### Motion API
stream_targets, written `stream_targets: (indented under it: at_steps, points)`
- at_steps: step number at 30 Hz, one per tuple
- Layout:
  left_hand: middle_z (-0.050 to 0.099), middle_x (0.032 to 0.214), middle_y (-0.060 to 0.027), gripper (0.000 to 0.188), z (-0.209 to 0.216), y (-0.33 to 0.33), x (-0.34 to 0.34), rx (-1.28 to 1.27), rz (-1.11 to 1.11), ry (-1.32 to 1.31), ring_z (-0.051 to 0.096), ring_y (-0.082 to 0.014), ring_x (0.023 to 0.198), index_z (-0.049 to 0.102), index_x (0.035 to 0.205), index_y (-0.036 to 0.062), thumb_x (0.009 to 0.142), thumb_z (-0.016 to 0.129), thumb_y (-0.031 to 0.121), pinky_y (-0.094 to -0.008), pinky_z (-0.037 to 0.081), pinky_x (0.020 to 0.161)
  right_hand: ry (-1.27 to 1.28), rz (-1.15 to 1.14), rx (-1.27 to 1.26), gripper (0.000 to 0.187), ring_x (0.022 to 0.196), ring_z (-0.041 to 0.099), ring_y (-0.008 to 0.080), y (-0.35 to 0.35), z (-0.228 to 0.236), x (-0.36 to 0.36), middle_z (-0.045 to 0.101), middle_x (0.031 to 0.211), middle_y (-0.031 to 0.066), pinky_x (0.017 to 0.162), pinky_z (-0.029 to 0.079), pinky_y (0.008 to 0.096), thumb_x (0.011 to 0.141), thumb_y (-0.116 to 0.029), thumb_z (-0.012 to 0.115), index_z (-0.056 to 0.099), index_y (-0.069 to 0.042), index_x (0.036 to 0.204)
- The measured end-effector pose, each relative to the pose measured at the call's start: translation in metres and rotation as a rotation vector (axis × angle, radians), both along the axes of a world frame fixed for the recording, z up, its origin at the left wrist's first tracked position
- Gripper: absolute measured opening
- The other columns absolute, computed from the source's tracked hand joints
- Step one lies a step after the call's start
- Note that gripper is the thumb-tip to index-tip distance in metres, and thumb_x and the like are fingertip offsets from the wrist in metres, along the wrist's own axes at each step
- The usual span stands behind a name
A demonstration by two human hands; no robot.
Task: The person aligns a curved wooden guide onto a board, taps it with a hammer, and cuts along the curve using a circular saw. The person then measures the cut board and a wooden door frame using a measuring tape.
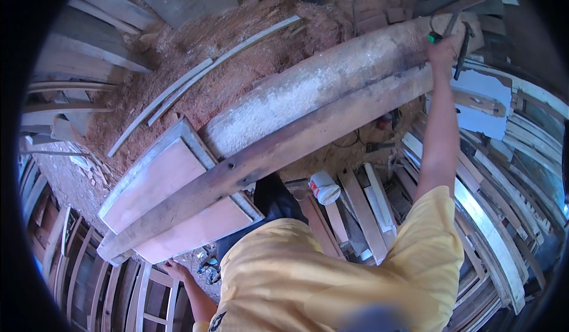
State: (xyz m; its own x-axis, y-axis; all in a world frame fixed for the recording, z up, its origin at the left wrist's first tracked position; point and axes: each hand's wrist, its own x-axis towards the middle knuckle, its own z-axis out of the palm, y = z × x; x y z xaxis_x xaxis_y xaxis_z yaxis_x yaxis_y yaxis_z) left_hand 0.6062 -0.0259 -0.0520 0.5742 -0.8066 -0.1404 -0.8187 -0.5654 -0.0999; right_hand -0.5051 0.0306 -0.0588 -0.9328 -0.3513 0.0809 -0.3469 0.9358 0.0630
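Note:
Two pinkish flat panels (160,185) with pale edges lie at the left end of a long, worn wooden beam (332,121), one on each side of it. At the near panel's lower edge is my left hand (176,269), its fingers stretched toward that edge; whether they touch it is hard to tell. My right arm reaches far right to the end of the beam. There my right hand (441,52) is closed around a tool with a green end (434,37), its full shape hidden. Beside it stands a dark metal tool (463,50).
A thick, dusty log-like timber (308,89) runs along the beam's far side. Beyond it, sawdust (237,53) and thin curved strips (201,80) cover the ground. A white bucket (324,188) stands by my legs. Stacked boards (492,213) crowd the right, more planks (77,267) the left.

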Motion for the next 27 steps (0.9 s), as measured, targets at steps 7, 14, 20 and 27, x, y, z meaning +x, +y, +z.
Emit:
stream_targets:
  at_steps: [7, 14, 20, 27]
  points:
    - [0.067, 0.103, -0.0204, 0.039, 0.018, -0.025, 0.005, 0.035, -0.071, -0.041, 0.064, -0.0377, 0.095, 0.061, 0.11, -0.0022, 0.101, 0.059, 0.036, -0.0488, 0.049, 0.086, -0.019, -0.244, 0.123, 0.068, 0.129, 0.059, 0.039, 0.056, -0.014, -0.135, 0.063, 0.137, 0.0213, 0.106, 0.047, 0.0488, 0.088, -0.045, 0.068, 0.051, -0.013, 0.145]
    - [0.061, 0.101, -0.0137, 0.03, 0.044, -0.041, 0.018, -0.02, -0.058, 0.014, 0.058, -0.0248, 0.076, 0.064, 0.105, -0.0035, 0.096, 0.068, 0.025, -0.0456, 0.05, 0.067, 0.104, 0.058, -0.058, 0.051, 0.13, 0.057, 0.0387, 0.099, -0.071, -0.072, 0.063, 0.137, 0.0193, 0.108, 0.046, 0.0484, 0.095, -0.037, 0.059, 0.06, -0.016, 0.142]
    - [0.071, 0.098, -0.0169, 0.023, 0.014, -0.05, 0.036, -0.128, -0.023, 0.19, 0.071, -0.022, 0.079, 0.055, 0.104, -0.0034, 0.101, 0.06, 0.018, -0.034, 0.06, 0.069, 0.13, 0.276, -0.357, 0.051, 0.116, 0.066, 0.0336, 0.122, -0.056, 0.017, 0.069, 0.124, 0.026, 0.098, 0.05, 0.0421, 0.092, -0.032, 0.072, 0.067, 0.008, 0.124]
    - [0.064, 0.092, -0.0141, 0.021, -0.001, -0.055, 0.045, -0.568, 0.495, 0.671, 0.065, -0.0199, 0.074, 0.037, 0.123, 0.0038, 0.104, 0.045, 0.007, -0.0358, 0.059, 0.067, -0.11, -0.39, -0.911, 0.062, 0.09, 0.055, 0.0305, 0.07, -0.04, 0.376, 0.053, 0.104, 0.0155, 0.083, 0.052, 0.0482, 0.089, -0.031, 0.083, 0.039, 0.006, 0.113]
